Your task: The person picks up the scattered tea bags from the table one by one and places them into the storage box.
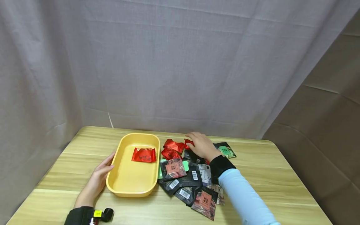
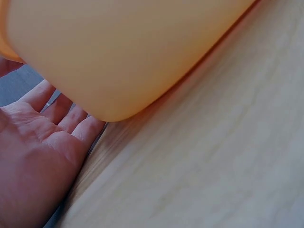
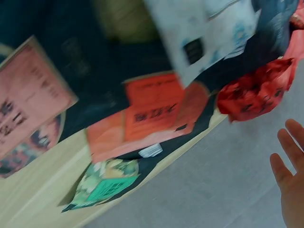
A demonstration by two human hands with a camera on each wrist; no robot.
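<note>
A yellow plastic tray (image 1: 132,181) with rounded corners stands on the table, one red foil packet (image 1: 144,155) lying inside it. My left hand (image 1: 98,178) rests against the tray's left side, palm turned to the wall and fingers fairly straight in the left wrist view. Over the far side of a heap of packets is my right hand (image 1: 202,146), close to several crumpled red foil packets (image 1: 173,146). Its visible fingers (image 3: 289,142) are extended and apart from the nearest red packet (image 3: 259,90) in the right wrist view; part of the hand is cut off there.
Flat black sachets (image 1: 205,201) with pink, grey or green labels overlap right of the tray. A green-labelled sachet (image 1: 225,150) lies at the heap's far right. The wooden table (image 1: 264,178) ends at a grey curtain (image 1: 180,68) behind.
</note>
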